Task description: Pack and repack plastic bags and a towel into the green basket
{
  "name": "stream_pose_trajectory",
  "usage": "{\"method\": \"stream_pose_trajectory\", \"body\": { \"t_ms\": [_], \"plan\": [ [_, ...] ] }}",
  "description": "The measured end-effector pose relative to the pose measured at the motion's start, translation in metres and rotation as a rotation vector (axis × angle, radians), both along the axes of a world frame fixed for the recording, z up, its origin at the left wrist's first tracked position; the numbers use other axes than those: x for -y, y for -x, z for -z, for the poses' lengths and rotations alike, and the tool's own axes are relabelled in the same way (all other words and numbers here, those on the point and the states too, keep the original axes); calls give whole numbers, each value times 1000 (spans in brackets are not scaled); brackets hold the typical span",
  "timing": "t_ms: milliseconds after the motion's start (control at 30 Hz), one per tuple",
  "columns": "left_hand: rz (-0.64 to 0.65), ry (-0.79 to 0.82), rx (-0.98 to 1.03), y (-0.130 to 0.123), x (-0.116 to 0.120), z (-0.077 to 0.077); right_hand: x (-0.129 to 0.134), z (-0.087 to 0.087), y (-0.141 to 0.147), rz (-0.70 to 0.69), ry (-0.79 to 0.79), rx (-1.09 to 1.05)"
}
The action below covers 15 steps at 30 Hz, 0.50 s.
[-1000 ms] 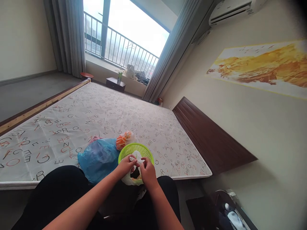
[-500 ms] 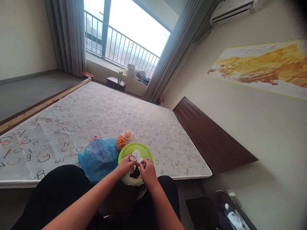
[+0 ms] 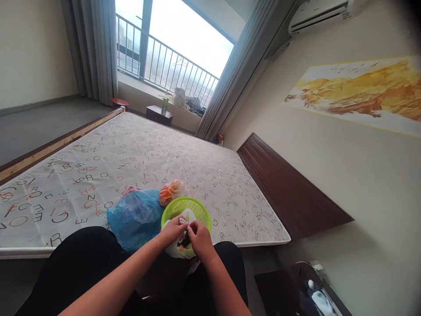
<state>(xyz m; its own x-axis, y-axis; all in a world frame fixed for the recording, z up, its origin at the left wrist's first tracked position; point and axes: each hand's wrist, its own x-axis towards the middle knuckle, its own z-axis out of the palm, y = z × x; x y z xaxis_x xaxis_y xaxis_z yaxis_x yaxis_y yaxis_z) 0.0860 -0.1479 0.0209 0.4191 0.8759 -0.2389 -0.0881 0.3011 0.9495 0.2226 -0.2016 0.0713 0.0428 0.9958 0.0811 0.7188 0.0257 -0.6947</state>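
Both of my hands meet over the lime-green plastic basket just in front of my knees. My left hand is closed, pinching a small white thing whose kind I cannot make out. Against it, the fingertips of my right hand are pinched on the same white thing. A thin white plastic bag lines the basket and hangs over its near rim. Dark and pale-orange bits show inside the bag below my fingers; my hands hide most of the contents.
A full blue plastic bag lies left of the basket. Behind it sits an orange-and-white striped bag. All rest on a letter-printed mattress. A brown headboard stands at the right, and a dark stand is lower right.
My fingertips have drawn closer together over the basket, with my right hand shifted slightly left and up. The bags have stayed in place.
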Motion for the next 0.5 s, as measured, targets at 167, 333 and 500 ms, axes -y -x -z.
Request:
{"method": "stream_pose_trajectory", "body": {
  "t_ms": [167,333,500],
  "plan": [
    [-35,-20,28,-3,-4,9,0,4,3,-12,-14,-9],
    [-53,-45,37,-2,-7,12,-4,4,3,-21,-7,-19],
    [-15,-58,62,0,-7,14,-6,8,2,-67,-16,65]
  ]
}}
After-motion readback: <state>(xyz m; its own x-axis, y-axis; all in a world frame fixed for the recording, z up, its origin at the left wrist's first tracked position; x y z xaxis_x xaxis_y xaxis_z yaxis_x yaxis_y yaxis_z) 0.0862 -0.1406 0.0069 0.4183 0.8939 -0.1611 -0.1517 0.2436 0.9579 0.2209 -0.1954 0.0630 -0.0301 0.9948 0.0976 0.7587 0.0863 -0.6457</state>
